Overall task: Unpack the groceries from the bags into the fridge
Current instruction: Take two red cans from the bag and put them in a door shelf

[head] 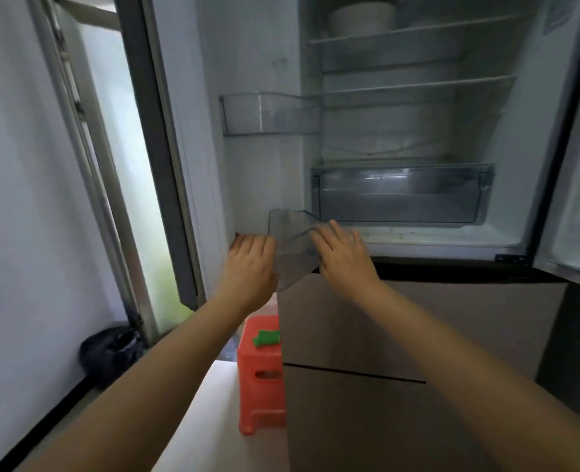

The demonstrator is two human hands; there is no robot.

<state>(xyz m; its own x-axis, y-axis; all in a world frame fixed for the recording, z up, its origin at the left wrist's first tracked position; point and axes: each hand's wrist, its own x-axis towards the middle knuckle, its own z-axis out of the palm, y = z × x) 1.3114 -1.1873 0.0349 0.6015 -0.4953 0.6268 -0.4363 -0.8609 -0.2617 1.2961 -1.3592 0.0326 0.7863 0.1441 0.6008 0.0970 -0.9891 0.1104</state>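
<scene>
At fridge door [193, 131], 6 o'clock of upper bin [271, 114]: left hand [249, 264] and right hand [344, 257], each grip closed on tilted lower door bin [290, 233], likely reseating it before loading groceries.

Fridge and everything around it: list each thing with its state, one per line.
Fridge left door: open.
Upper door bin: mounted, looks empty.
Lower door bin: tilted, held between both hands.
Left hand: on the bin's left side.
Right hand: on the bin's right side.
Crisper drawer: closed.
Red stool: upright, green item on top.
</scene>
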